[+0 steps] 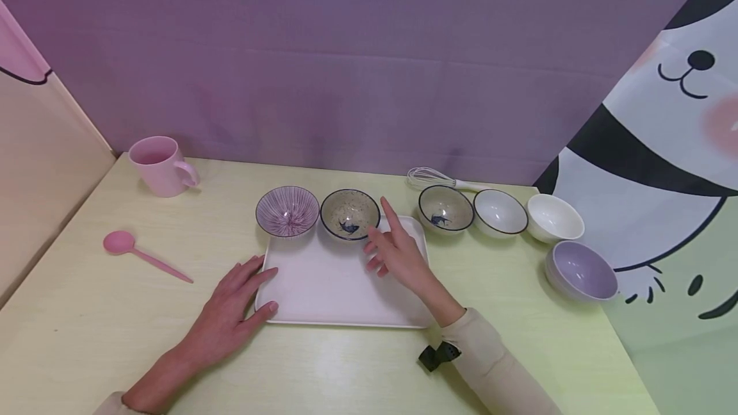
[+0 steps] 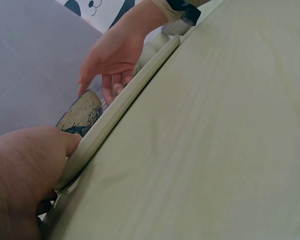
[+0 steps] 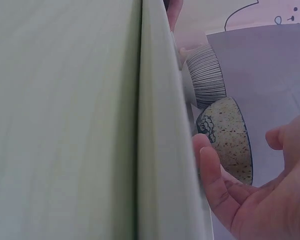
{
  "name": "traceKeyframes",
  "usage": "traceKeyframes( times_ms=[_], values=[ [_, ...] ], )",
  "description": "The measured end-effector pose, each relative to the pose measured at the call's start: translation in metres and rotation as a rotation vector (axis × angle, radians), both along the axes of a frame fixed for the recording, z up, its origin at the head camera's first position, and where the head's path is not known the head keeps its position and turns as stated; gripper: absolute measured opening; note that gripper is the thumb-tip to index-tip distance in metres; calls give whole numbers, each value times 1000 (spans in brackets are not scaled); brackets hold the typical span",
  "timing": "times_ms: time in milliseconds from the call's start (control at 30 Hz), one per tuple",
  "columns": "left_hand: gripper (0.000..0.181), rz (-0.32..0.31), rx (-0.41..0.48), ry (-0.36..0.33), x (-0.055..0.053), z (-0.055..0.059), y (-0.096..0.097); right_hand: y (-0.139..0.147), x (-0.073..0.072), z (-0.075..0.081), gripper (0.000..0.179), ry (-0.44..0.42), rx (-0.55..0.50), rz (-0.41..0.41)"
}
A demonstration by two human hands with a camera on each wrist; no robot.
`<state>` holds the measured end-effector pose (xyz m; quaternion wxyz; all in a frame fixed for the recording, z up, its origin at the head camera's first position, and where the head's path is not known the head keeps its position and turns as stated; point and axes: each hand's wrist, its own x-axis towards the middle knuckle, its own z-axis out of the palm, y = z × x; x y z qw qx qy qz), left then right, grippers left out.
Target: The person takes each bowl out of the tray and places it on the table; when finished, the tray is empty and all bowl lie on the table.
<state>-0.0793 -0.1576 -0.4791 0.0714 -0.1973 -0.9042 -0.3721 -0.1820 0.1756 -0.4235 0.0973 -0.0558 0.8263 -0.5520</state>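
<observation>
A white rectangular tray [image 1: 346, 293] lies on the table, with a purple-striped bowl [image 1: 287, 211] and a speckled bowl with a blue motif [image 1: 350, 215] side by side at its far edge. My left hand [image 1: 233, 306] rests at the tray's left side, fingers spread and fingertips on the rim. Over the tray's right part is my right hand [image 1: 398, 253], its index finger extended and the others loosely bent. It holds nothing and is just right of the speckled bowl [image 3: 230, 142]; whether it touches the bowl I cannot tell.
Right of the tray stand a second speckled bowl [image 1: 446, 209], a dark-rimmed white bowl [image 1: 500, 212], a plain white bowl [image 1: 555, 218] and a lilac bowl [image 1: 580, 270]. Behind them lies a whisk [image 1: 432, 177]. Left are a pink mug [image 1: 158, 168] and pink spoon [image 1: 120, 243].
</observation>
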Motion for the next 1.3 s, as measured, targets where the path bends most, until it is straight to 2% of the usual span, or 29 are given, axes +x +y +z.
traceKeyframes(
  times_ms=[300,567,933,1300],
  values=[
    [57,2,-3,-11,0,-1,-1,-10,-7,-8,74,-33,-46,4],
    [56,1,-6,0,0,0,0,-12,-9,-11,74,-63,-131,-25],
    [56,1,-6,40,-1,-3,0,-13,-10,-14,72,-28,-226,-73],
    [56,4,-9,49,0,-4,0,-16,-11,-17,74,-43,-332,-140]
  ],
)
